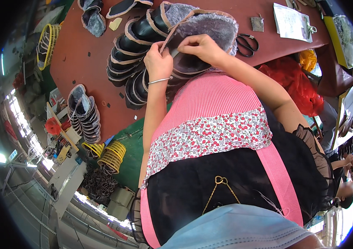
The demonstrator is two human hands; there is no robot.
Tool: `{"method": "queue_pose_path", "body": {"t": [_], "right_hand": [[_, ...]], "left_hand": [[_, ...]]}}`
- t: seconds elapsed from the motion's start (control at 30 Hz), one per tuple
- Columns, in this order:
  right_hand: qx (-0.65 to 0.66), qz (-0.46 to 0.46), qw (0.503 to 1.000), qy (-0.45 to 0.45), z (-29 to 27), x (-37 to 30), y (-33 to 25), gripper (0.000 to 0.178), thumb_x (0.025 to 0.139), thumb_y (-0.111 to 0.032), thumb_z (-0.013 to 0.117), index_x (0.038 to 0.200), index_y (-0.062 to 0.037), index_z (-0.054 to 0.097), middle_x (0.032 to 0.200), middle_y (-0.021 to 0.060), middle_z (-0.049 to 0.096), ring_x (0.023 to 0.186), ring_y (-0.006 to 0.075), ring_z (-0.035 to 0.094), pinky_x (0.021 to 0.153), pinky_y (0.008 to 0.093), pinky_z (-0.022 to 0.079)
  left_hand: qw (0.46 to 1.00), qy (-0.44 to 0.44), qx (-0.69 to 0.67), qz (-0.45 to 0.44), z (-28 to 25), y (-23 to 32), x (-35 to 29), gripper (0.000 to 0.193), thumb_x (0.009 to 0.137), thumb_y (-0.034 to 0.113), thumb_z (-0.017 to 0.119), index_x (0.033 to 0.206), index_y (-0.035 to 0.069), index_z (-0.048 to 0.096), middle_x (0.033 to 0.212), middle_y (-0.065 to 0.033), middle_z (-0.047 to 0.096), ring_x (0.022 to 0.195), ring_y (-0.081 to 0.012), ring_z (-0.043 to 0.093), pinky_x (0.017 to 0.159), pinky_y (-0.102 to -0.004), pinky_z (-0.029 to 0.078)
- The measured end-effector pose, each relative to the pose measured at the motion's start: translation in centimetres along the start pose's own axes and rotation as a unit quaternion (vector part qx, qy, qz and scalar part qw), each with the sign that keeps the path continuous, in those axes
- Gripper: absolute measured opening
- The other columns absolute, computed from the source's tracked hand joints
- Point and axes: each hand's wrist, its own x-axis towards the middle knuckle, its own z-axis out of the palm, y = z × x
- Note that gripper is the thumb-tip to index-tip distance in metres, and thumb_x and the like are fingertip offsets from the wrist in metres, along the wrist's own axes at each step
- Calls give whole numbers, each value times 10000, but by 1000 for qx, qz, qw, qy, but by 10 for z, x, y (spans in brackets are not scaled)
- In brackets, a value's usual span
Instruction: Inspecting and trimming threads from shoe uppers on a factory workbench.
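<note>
A fur-lined shoe upper (220,31), grey and fluffy inside with a beige bound edge, stands opened up at the table's near side. My left hand (158,63) is closed on its bound edge, thumb toward the inside. My right hand (205,49) reaches over the opening, its thumb and fingers pinched together near a small pale strip (174,52) by the lining. What these fingertips hold is too small to make out. Against this upper leans a row of nested black uppers (133,45) with the same beige edging, running leftward.
Black-handled scissors (247,45) and a clipboard with paper (291,24) lie on the red-brown table (70,54). Another stack of uppers (86,114) stands at the left edge. Yellow baskets (113,157) sit below it. A red plastic bag (294,85) bulges at the right.
</note>
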Motion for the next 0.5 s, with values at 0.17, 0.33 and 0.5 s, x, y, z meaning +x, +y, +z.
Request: {"method": "queue_pose_path", "body": {"t": [0.17, 0.33, 0.5], "right_hand": [[171, 28, 984, -48, -41, -29, -14, 175, 971, -172, 665, 1064, -50, 750, 1265, 117, 677, 1096, 152, 642, 950, 309, 517], [165, 48, 984, -36, -64, -54, -27, 190, 970, -205, 674, 1067, -61, 749, 1250, 78, 694, 1086, 142, 647, 916, 297, 511], [160, -5, 985, -57, -83, -62, -10, 255, 1049, -186, 509, 1056, -40, 719, 1162, 111, 708, 1024, 159, 658, 901, 301, 523]], "left_hand": [[1000, -3, -8, 30, -4, 7, 3, 190, 860, 101, 652, 1004, -9, 707, 876, -205, 729, 838, -376, 712, 793, -427, 535], [1000, -10, -9, 28, -5, 8, 7, 201, 863, 122, 666, 1011, -5, 715, 882, -199, 733, 834, -357, 718, 793, -415, 536], [999, -14, -32, 11, -8, 6, 2, 267, 857, 135, 709, 1072, -24, 719, 870, -136, 750, 774, -202, 715, 751, -328, 535]]}}
